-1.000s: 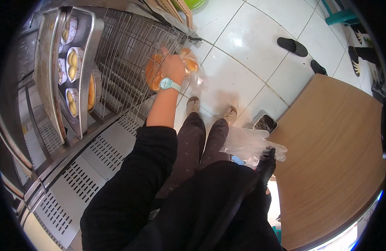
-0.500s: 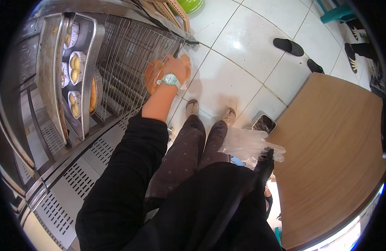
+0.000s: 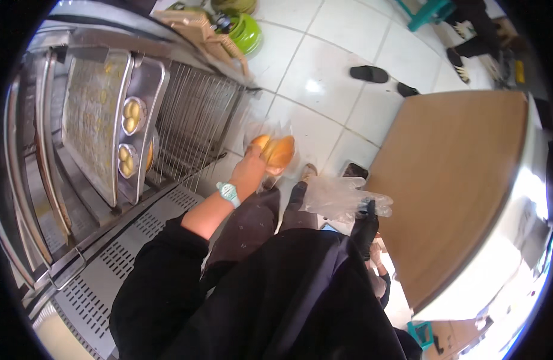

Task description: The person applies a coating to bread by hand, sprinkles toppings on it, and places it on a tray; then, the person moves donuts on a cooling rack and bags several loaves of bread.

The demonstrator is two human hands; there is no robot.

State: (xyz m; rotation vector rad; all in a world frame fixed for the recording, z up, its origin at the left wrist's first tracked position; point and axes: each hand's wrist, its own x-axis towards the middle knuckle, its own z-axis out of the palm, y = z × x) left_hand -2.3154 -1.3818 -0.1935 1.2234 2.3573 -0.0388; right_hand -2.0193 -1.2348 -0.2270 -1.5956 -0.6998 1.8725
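Observation:
My left hand (image 3: 248, 171), with a pale green watch on its wrist, grips a clear plastic bag (image 3: 269, 128) holding golden-brown bread buns (image 3: 280, 152). The bagged buns are in front of my legs, apart from the wire rack (image 3: 189, 114). On the right, a thin, clear plastic glove (image 3: 333, 197) spreads out above my shoes. My right hand (image 3: 367, 210), dark-covered and partly hidden by plastic, seems closed on that glove; its separate fingers are hard to make out.
A metal cabinet at left holds trays (image 3: 96, 114) and small cakes in paper cups (image 3: 132, 115). A wooden-topped table (image 3: 450, 174) stands at right. Beyond are a green gas cylinder (image 3: 246, 36), black slippers (image 3: 369, 74) and another person's feet (image 3: 459, 63).
My left hand has drawn the bagged buns away from the wire rack, toward my body and right. My right hand and the plastic glove have shifted slightly left. The view has turned.

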